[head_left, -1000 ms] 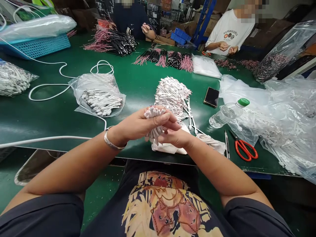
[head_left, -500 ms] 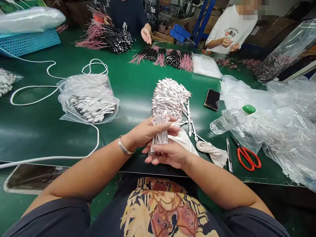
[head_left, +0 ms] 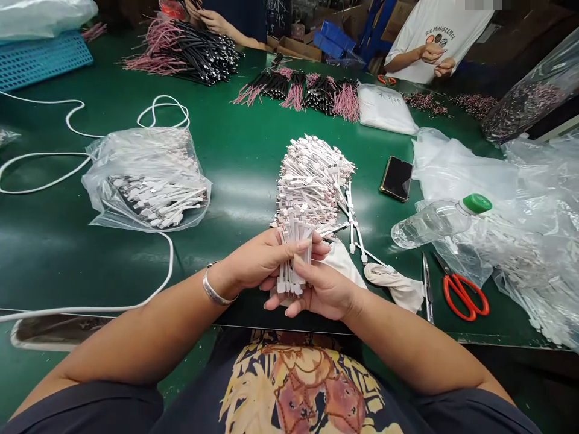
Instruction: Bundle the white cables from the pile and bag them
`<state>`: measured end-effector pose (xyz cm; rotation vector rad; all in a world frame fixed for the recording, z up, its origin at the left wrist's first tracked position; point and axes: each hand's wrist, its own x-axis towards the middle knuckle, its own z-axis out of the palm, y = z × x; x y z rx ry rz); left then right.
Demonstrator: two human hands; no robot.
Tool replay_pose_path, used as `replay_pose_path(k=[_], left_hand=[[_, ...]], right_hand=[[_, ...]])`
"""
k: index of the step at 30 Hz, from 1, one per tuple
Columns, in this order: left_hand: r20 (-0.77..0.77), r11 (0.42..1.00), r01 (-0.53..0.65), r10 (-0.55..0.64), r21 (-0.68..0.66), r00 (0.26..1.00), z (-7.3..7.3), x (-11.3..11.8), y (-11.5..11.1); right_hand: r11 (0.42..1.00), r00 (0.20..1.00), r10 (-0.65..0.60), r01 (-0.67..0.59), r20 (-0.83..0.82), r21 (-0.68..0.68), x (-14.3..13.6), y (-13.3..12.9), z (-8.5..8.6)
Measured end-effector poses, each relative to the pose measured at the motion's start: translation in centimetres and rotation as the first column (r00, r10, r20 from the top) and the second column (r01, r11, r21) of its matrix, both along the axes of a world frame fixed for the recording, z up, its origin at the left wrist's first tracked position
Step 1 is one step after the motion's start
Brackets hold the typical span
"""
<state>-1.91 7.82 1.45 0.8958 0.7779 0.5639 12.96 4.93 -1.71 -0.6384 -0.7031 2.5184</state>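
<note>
A bundle of short white cables with flat connector ends stands between my two hands, close to the table's front edge. My left hand wraps round it from the left, the thumb lying across the cables. From the right, my right hand grips the lower part, thumb pressed on the front and fingers beneath. Just beyond my hands lies a large heap of similar white cables. A few loose ones stick out on its right side, near a white cloth partly hidden by my right hand.
A plastic bag of white cables lies left. To the right are a phone, a green-capped bottle, a craft knife, red-handled scissors and plastic bags. Black-and-pink cable bundles lie across the table, before two co-workers.
My right thumb has moved up the bundle, and more of the lower connector ends show. The view has shifted slightly. A co-worker's hand at the back has drawn away leftward.
</note>
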Motion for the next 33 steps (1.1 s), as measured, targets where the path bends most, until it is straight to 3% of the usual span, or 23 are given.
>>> replay_pose_path(k=[7,13,33], left_hand=[[0.012,0.998,0.032,-0.032,-0.054,0.999,-1.0,-0.2,0.2],[0.041,0.996,-0.011,0.015,-0.094,0.999,-0.7,0.0,0.3],[0.01,0.985,-0.173,0.173,-0.006,0.985,-1.7,0.3,0.6]], right_hand=[[0.997,0.998,-0.035,0.038,0.044,-0.06,0.0,0.0,0.6],[0.998,0.998,-0.036,0.039,0.055,-0.051,0.2,-0.1,1.1],[0.96,0.965,-0.185,0.218,0.186,-0.177,-0.2,-0.1,0.9]])
